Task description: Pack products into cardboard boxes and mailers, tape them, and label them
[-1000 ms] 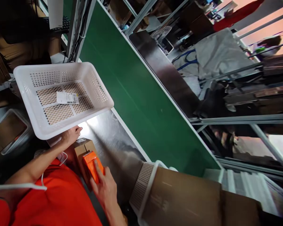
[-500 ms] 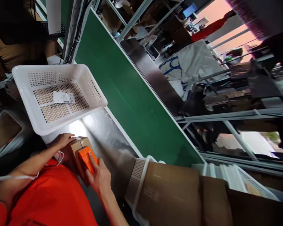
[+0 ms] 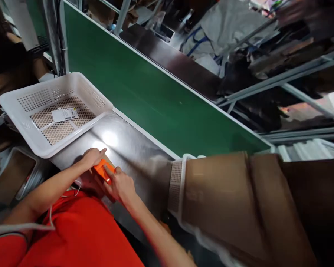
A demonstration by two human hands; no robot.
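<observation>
A small brown cardboard box (image 3: 109, 160) rests at the near edge of the metal table, close to my body and mostly covered by my hands. My left hand (image 3: 93, 157) is closed over its far end, the fingers bent and one digit pointing out to the right. An orange tape dispenser (image 3: 102, 170), as its shape suggests, lies against the top of the box. My right hand (image 3: 121, 185) grips it from the right, with the index finger stretched along its upper face. The contact between dispenser and box is hidden.
On the left, a white plastic basket (image 3: 44, 150) holds a printed label slip (image 3: 64, 114). A green panel (image 3: 156, 107) borders the far side of the metal table (image 3: 136, 148). To the right, a large cardboard carton (image 3: 219, 200) stands by another white basket (image 3: 176, 181).
My view has turned and shifted. My left hand has moved over the box's end, nearer the dispenser, and its fingers are more bent. The right hand keeps its grip on the dispenser.
</observation>
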